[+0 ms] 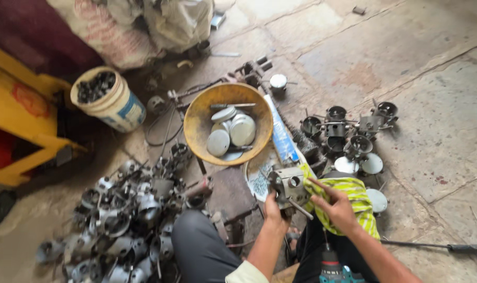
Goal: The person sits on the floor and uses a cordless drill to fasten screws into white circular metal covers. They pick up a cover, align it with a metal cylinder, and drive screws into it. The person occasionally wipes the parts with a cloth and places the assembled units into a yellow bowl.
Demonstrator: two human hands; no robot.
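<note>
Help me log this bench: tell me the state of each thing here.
Left hand: gripping the metal part from below.
Right hand: pressing the yellow-green cloth to the part.
Yellow bowl: upright, holding round discs.
White bucket: upright, full of dark pieces.

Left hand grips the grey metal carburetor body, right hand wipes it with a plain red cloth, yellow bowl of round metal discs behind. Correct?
Not quite: in the head view the cloth is yellow-green striped, not plain red. The rest holds: left hand grips the grey metal carburetor body, right hand wipes it, yellow bowl of round metal discs behind.
</note>
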